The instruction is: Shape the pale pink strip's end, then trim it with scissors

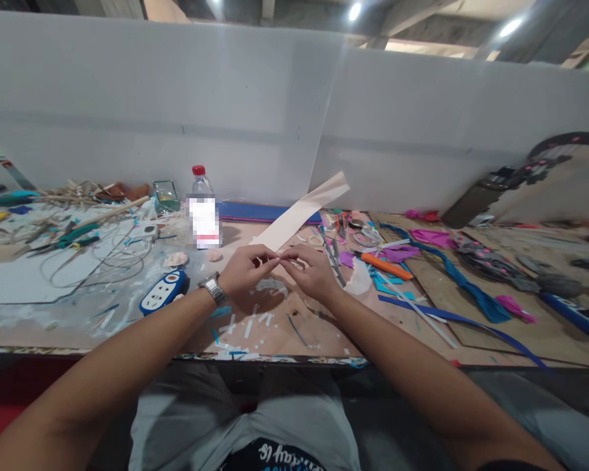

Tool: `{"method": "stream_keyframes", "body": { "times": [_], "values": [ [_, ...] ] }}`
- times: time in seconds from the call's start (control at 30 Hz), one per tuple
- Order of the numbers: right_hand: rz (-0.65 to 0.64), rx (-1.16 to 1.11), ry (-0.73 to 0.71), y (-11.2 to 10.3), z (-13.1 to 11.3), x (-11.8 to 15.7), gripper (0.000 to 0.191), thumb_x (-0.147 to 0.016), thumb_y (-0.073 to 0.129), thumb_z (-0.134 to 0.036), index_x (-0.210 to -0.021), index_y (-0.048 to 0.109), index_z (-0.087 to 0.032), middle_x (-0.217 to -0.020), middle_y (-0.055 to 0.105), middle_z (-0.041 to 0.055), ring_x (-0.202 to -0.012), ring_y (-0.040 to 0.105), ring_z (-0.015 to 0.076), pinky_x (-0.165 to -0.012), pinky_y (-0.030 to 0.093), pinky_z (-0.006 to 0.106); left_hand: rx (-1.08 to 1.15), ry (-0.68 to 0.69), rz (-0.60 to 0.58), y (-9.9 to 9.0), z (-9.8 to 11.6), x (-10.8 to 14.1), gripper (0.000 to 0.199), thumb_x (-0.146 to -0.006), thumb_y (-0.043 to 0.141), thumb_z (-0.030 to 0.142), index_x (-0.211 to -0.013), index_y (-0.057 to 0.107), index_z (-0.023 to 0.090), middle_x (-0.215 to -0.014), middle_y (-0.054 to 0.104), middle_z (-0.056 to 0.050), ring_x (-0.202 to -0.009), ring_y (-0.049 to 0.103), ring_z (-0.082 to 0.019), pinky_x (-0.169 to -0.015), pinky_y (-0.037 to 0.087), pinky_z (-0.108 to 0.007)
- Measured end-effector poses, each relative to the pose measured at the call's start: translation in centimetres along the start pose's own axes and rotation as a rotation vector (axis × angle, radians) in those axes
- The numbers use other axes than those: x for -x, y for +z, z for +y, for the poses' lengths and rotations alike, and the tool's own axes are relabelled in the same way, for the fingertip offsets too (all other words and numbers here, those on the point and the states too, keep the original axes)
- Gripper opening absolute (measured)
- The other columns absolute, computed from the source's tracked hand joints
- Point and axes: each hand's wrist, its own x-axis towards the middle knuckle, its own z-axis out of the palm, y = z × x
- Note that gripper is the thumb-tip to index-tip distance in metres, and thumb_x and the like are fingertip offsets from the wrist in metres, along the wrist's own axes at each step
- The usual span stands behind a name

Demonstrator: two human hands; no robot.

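Observation:
My left hand (248,269), with a metal watch (213,288) on its wrist, and my right hand (308,269) meet fingertip to fingertip above the middle of the table. Both hands are pinched on the near end of a long pale peach strip (299,212), which slants up and away to the right. Exactly how the fingers hold its end is too small to tell. Beneath the hands, small white and blue scraps (248,324) lie scattered on the pinkish tabletop (275,343).
A bottle with a red cap (199,171) and a blue-and-white power strip (163,292) stand to the left. An orange cutter (387,266), scissors (332,258) and blue ribbons (461,281) lie right. White panels (152,98) rise behind.

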Motion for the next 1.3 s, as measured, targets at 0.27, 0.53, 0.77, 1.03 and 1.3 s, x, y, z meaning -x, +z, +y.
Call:
{"method": "stream_keyframes", "body": {
  "times": [0.27, 0.53, 0.77, 1.03, 1.3],
  "values": [
    [-0.027, 0.004, 0.027, 0.0, -0.1, 0.0, 0.009, -0.092, 0.064, -0.027, -0.087, 0.066, -0.02, -0.084, 0.071, 0.0042, -0.078, 0.065, 0.0183, -0.074, 0.048, 0.031, 0.042, -0.09, 0.0, 0.0, 0.6, -0.1, 0.031, -0.091, 0.065, 0.045, -0.095, 0.077, 0.017, -0.086, 0.075, -0.006, -0.073, 0.064, -0.015, -0.065, 0.047, -0.025],
    [-0.055, -0.015, 0.058, 0.2, -0.1, 0.0, 0.011, -0.092, 0.063, -0.029, -0.087, 0.065, -0.02, -0.084, 0.07, 0.0045, -0.078, 0.064, 0.0185, -0.074, 0.048, 0.031, 0.046, -0.062, -0.011, 0.2, 0.4, 0.0, 0.029, -0.091, 0.063, 0.043, -0.09, 0.07, 0.015, -0.08, 0.069, -0.004, -0.068, 0.059, -0.013, -0.062, 0.045, -0.024],
    [-0.093, -0.001, 0.052, 0.0, 0.0, 0.0, 0.011, -0.093, 0.064, -0.029, -0.088, 0.067, -0.02, -0.084, 0.072, 0.0048, -0.079, 0.065, 0.0191, -0.074, 0.048, 0.032, 0.001, -0.039, -0.043, 0.1, 0.0, -0.1, 0.03, -0.093, 0.061, 0.043, -0.09, 0.069, 0.015, -0.081, 0.069, -0.004, -0.069, 0.058, -0.013, -0.063, 0.044, -0.025],
    [-0.078, -0.035, 0.081, 0.2, 0.4, 0.1, 0.013, -0.092, 0.066, -0.031, -0.087, 0.068, -0.019, -0.084, 0.073, 0.0045, -0.077, 0.066, 0.0184, -0.073, 0.049, 0.031, -0.046, 0.0, 0.012, -0.1, -0.2, -0.1, 0.029, -0.092, 0.062, 0.045, -0.09, 0.07, 0.017, -0.084, 0.071, -0.004, -0.074, 0.062, -0.015, -0.066, 0.047, -0.026],
    [-0.058, -0.023, 0.134, 0.6, 0.9, 0.4, 0.016, -0.091, 0.068, -0.035, -0.088, 0.07, -0.02, -0.085, 0.074, 0.0043, -0.079, 0.067, 0.019, -0.073, 0.05, 0.031, -0.072, 0.025, 0.024, -0.1, -0.5, -0.1, 0.03, -0.093, 0.063, 0.045, -0.094, 0.074, 0.018, -0.087, 0.073, -0.005, -0.075, 0.063, -0.015, -0.067, 0.047, -0.026]
  ]
}}
